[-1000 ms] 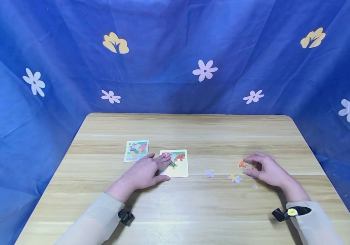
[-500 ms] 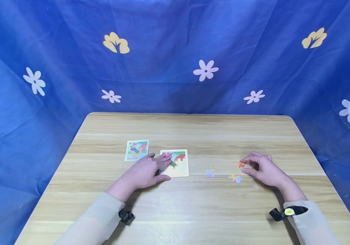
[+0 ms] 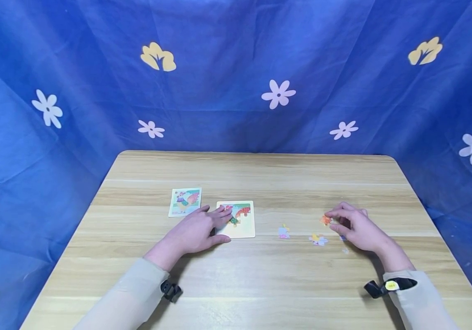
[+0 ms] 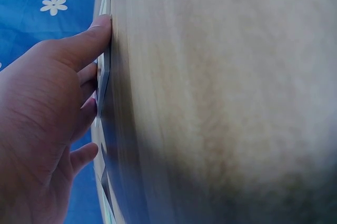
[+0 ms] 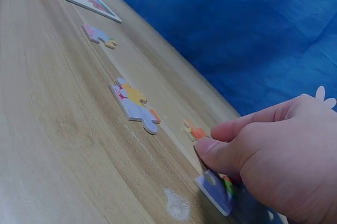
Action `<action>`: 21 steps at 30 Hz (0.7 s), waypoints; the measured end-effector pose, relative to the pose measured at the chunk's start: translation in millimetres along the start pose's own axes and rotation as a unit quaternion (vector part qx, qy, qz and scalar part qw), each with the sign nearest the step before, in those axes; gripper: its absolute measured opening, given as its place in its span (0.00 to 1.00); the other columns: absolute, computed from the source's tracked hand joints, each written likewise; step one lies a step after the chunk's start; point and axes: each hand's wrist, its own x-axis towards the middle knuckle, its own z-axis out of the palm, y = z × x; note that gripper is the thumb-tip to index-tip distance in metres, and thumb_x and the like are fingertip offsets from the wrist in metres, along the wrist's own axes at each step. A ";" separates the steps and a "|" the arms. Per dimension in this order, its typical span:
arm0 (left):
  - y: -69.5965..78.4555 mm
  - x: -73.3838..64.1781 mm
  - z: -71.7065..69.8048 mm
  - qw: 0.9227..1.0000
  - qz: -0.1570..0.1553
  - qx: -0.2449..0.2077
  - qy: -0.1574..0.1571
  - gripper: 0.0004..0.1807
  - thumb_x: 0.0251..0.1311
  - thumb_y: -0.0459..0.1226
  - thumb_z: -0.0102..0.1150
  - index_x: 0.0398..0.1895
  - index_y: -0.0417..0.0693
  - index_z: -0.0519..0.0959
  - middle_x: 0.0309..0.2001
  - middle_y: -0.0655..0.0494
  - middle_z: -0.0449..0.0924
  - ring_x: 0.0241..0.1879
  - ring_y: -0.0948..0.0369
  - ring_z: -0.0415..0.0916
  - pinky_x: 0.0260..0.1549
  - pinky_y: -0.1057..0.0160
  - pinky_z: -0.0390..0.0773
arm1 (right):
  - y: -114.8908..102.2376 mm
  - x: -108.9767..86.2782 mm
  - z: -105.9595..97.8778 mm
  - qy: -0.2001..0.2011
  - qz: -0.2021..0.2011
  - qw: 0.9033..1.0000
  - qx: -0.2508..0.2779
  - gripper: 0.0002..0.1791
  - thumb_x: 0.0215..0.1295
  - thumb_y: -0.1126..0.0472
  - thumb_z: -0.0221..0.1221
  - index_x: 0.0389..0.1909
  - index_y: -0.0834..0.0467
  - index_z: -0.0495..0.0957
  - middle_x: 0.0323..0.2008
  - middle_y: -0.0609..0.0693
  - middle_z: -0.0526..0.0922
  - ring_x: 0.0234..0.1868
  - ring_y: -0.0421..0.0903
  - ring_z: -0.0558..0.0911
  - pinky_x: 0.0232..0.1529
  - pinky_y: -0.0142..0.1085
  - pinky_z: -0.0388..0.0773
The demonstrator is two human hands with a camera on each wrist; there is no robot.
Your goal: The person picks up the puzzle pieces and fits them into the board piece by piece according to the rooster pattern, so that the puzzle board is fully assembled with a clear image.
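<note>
In the head view my left hand (image 3: pixel 196 231) lies on a square puzzle board (image 3: pixel 246 229), fingers extended over its partly assembled rooster picture. The left wrist view shows the thumb (image 4: pixel 89 42) along the board's edge. On the right, my right hand (image 3: pixel 357 227) pinches an orange puzzle piece (image 5: pixel 196 130) between thumb and fingers, low over the table. A lavender and green piece (image 5: pixel 216 190) lies beneath that hand, partly hidden by it. Left of it are a lavender and yellow piece (image 3: pixel 317 239) and a smaller lavender piece (image 3: pixel 284 232), both flat on the table.
A square rooster picture card (image 3: pixel 185 201) lies behind the left hand, left of the board. A pale patch (image 5: pixel 176 205) marks the wood table (image 3: pixel 236 279) near the right hand. Blue flowered cloth (image 3: pixel 219 91) hangs behind and beside the table.
My right hand has moved slightly left and its thumb and fingers have come together on the orange puzzle piece. The left hand stays on the board.
</note>
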 end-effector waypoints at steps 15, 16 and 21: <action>-0.1 0.7 -0.8 1.000 -0.002 -0.004 -0.003 0.40 0.71 0.61 0.61 0.76 0.47 0.74 0.76 0.56 0.68 0.77 0.56 0.63 0.76 0.39 0.59 | 0.3 1.2 4.6 0.023 0.008 0.999 -0.021 0.16 0.64 0.58 0.75 0.50 0.54 0.83 0.33 0.41 0.75 0.30 0.38 0.72 0.42 0.42 0.54; -0.1 0.7 -0.7 1.000 -0.003 -0.004 -0.003 0.39 0.71 0.61 0.61 0.76 0.47 0.74 0.76 0.57 0.68 0.77 0.56 0.63 0.76 0.39 0.59 | 0.4 1.1 4.7 0.028 0.007 0.999 -0.018 0.16 0.63 0.59 0.76 0.48 0.54 0.83 0.32 0.41 0.76 0.29 0.38 0.72 0.42 0.41 0.57; -1.0 1.0 -0.3 1.000 -0.003 -0.006 -0.004 0.40 0.71 0.62 0.61 0.76 0.47 0.74 0.76 0.57 0.68 0.77 0.55 0.63 0.76 0.38 0.58 | -2.1 2.3 3.5 0.021 0.013 1.000 0.012 0.17 0.65 0.62 0.75 0.52 0.57 0.83 0.30 0.41 0.78 0.27 0.39 0.74 0.28 0.32 0.71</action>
